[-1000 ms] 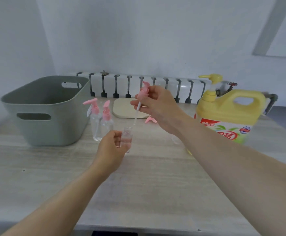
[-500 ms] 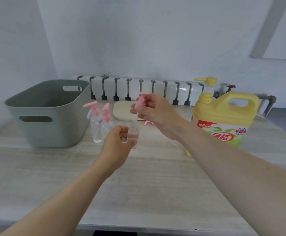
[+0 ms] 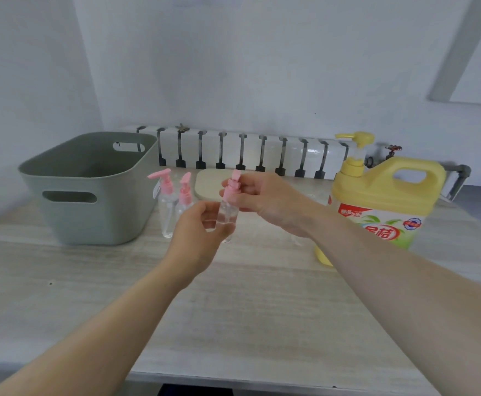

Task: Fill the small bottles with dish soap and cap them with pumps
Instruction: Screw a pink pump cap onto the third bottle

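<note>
As the left hand (image 3: 198, 232) is gripping a small bottle (image 3: 228, 217) at frame centre, the right hand (image 3: 265, 200) is pinching its pink pump (image 3: 232, 188). Twisting it tight likely comes next.

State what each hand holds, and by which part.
The left hand grips the small clear bottle around its body; the right hand pinches the pink pump by its head, at the bottle's neck.

Left on the desk (image 3: 262, 310), a tub (image 3: 90, 221). Just right of it, two small bottles (image 3: 166, 218) (pumps (image 3: 163, 180) on top). Behind them, a board (image 3: 208, 181). In the middle, one more bottle (image 3: 228, 217) in the left hand (image 3: 199, 238), its pump (image 3: 231, 190) in the right hand (image 3: 273, 204). Far right, the soap jug (image 3: 382, 195).
</note>
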The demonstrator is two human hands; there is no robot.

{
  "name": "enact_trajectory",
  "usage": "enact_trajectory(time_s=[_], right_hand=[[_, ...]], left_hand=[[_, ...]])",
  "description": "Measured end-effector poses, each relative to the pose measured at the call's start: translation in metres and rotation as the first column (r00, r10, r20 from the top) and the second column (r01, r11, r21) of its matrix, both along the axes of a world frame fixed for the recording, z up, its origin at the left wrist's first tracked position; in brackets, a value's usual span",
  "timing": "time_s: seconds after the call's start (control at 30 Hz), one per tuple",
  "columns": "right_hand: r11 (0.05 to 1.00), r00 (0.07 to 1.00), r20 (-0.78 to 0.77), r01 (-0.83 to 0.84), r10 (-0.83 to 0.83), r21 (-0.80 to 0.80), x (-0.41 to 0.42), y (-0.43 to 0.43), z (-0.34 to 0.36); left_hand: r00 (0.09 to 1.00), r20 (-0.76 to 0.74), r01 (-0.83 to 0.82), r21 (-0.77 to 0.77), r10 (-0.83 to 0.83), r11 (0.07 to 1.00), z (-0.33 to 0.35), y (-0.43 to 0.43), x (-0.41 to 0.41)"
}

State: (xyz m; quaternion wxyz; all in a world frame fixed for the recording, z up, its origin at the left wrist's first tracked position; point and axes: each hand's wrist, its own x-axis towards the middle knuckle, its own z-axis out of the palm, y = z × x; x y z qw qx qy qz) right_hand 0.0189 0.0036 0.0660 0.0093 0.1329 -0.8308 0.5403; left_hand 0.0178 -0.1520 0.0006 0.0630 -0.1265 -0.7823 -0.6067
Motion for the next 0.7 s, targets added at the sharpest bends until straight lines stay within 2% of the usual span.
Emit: enact_trajectory(time_s=[0.13, 0.33, 0.5, 0.63, 0.7], right_hand=[[0.998, 0.999, -0.031, 0.031, -0.029, 0.063, 0.001, -0.001, 0.004], [0.976, 0.974, -0.118, 0.204, -0.195, 0.071, 0.001, -0.007, 0.002], [0.995, 0.995, 0.023, 0.098, -0.098, -0.024, 0.005, 0.000, 0.003], [0.990, 0.990, -0.037, 0.134, -0.135, -0.035, 0.003, 0.003, 0.001], [0.984, 0.986, -0.016, 0.166, -0.168, -0.065, 0.002, 0.003, -0.001]], left_hand=[[1.000, -0.009, -0.011, 0.020, 0.011, 1.000, 0.000, 0.000, 0.001], [1.000, -0.011, -0.009, 0.007, 0.009, 1.000, 0.001, 0.001, 0.003], [1.000, -0.008, -0.020, 0.024, 0.020, 1.000, 0.008, 0.000, 0.002], [1.000, -0.011, -0.018, 0.020, 0.018, 1.000, 0.011, -0.001, 0.002], [1.000, -0.006, -0.014, 0.016, 0.014, 1.000, 0.012, 0.001, 0.003]])
